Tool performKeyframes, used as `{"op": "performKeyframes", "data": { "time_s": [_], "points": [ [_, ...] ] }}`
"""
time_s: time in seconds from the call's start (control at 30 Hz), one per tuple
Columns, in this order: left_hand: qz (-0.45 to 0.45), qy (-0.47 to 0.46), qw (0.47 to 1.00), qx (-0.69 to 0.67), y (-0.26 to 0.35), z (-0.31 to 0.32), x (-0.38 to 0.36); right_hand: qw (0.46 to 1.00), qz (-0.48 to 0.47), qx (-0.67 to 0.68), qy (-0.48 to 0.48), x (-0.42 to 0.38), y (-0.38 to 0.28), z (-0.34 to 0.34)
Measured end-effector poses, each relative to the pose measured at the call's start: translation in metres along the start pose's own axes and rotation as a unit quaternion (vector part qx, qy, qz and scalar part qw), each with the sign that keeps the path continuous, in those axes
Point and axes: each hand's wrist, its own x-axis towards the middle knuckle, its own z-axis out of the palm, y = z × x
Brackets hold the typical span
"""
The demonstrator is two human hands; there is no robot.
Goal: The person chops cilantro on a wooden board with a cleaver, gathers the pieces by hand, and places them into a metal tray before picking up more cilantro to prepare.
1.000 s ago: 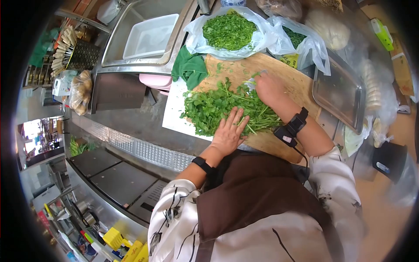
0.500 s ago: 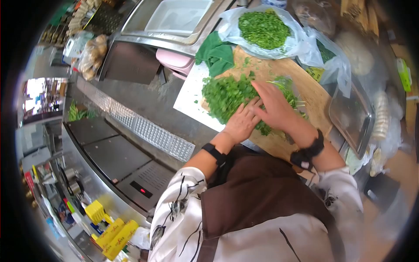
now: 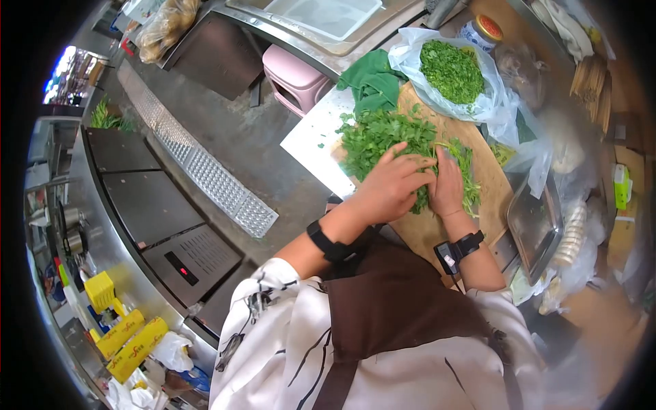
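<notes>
A pile of leafy green herbs (image 3: 383, 140) lies on a wooden cutting board (image 3: 495, 184), its stems toward the right. My left hand (image 3: 396, 181) reaches over the near side of the pile, fingers bent and spread against the leaves. Beside it, my right hand (image 3: 447, 184) rests on the stem side with its fingers extended and close together. The fingertips of both hands nearly meet over the herbs. Behind the pile sits a plastic bag (image 3: 410, 51) with chopped greens (image 3: 451, 72) in it. A green cloth (image 3: 372, 82) lies at the board's far left corner.
A metal tray (image 3: 535, 229) is right of the board. Beyond the bag stands a jar with a red lid (image 3: 484, 31). A sink holding a white basin (image 3: 328, 15) is at the back. Below it stands a pink stool (image 3: 294, 74); a metal floor grate (image 3: 205, 171) runs left.
The view has shifted. My left hand has moved further over the herbs, and my right hand has come down from above the pile to its stem side.
</notes>
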Motion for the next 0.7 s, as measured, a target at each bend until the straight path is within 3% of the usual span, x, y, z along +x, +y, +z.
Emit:
{"op": "performKeyframes", "data": {
  "time_s": [0.1,0.13,0.17,0.2,0.27,0.43,0.57,0.7],
  "points": [
    [-0.086,0.237,0.967,-0.028,-0.034,-0.015,-0.015,0.999,-0.021,-0.009,0.025,0.003,-0.001,-0.001],
    [-0.228,0.302,0.924,-0.06,-0.043,-0.02,-0.019,0.999,-0.026,-0.007,0.028,0.002,-0.002,-0.002],
    [-0.284,0.327,0.901,-0.004,-0.068,-0.023,-0.023,0.999,-0.028,-0.014,0.031,0.002,-0.003,-0.001],
    [-0.358,0.297,0.885,-0.001,-0.077,-0.035,-0.023,0.999,-0.03,-0.02,0.035,0.002,-0.003,0.0],
    [-0.357,0.23,0.905,-0.029,-0.1,-0.044,-0.022,0.999,-0.026,-0.026,0.035,0.001,-0.003,0.003],
    [-0.223,0.032,0.974,0.006,-0.128,-0.053,-0.002,0.999,0.001,-0.036,0.013,0.002,-0.005,0.001],
    [-0.235,-0.063,0.968,0.055,-0.14,-0.061,0.011,0.999,0.001,-0.033,0.02,0.002,-0.003,0.003],
    [-0.179,-0.124,0.97,0.107,-0.146,-0.069,0.015,0.999,-0.005,-0.033,0.032,0.003,-0.002,0.005]
  ]
}}
